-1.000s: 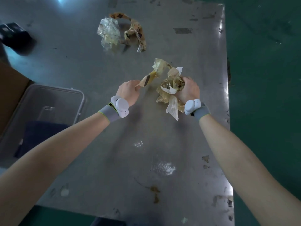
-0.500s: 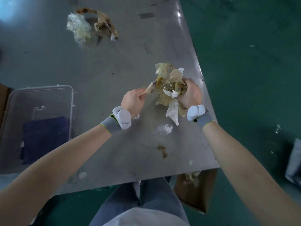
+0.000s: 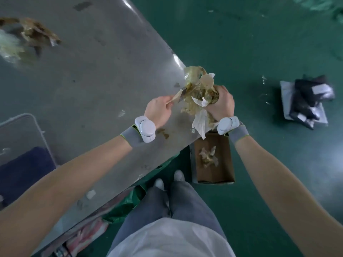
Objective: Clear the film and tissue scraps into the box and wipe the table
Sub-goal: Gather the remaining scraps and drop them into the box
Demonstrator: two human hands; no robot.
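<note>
A crumpled wad of film and tissue (image 3: 199,93) sits bunched in the right hand (image 3: 220,106), whose fingers are closed around it, over the counter's right edge. A white tissue tail hangs from the wad toward the cardboard box (image 3: 213,175) on the floor below (the box already has a few scraps (image 3: 208,157) in it). The left hand (image 3: 159,110) is just beside it, fingers pinched shut on a tan strip that trails off the wad's left side. Both wrists wear grey bands with white pods. On the grey counter (image 3: 96,86) a brown smear lies near the left wrist, and a second pile of scraps (image 3: 27,38) lies well apart at the far left. A clear plastic bin (image 3: 24,145) with a dark blue cloth (image 3: 24,169) in it sits at the left edge. A grey and black bundle (image 3: 308,101) lies on the green floor to the right.
</note>
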